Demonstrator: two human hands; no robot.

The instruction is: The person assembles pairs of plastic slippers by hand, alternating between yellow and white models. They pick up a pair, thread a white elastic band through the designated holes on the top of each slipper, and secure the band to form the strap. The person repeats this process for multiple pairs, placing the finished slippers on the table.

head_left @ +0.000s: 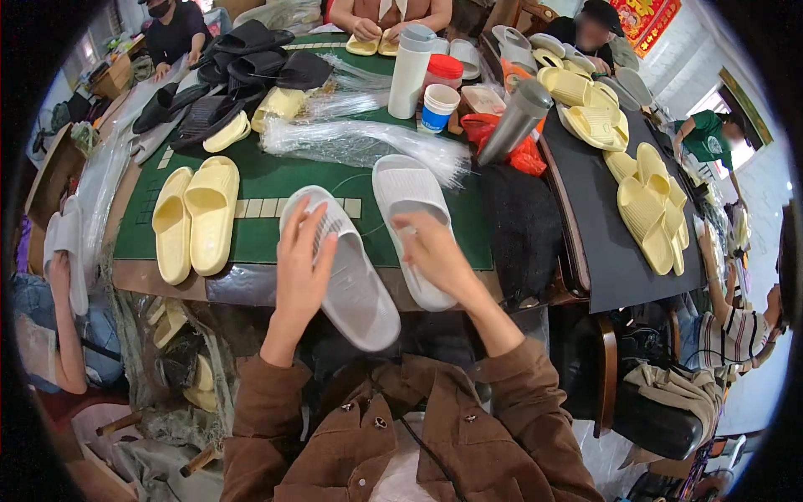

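Observation:
A pair of light grey slide sandals lies at the near table edge. The left grey slide has its heel hanging over the edge, toe pointing away. My left hand rests over its strap with fingers apart. Beside it, the right grey slide sits partly under my right hand, whose fingers are curled together. A thin clear plastic strand loops between the two slides and reaches my right fingertips. A bundle of such clear strands lies beyond them.
A pair of pale yellow slides stands left on the green mat. Black slides are heaped far left. A white bottle, paper cup and steel tumbler stand ahead. More yellow slides lie right. Other people work around.

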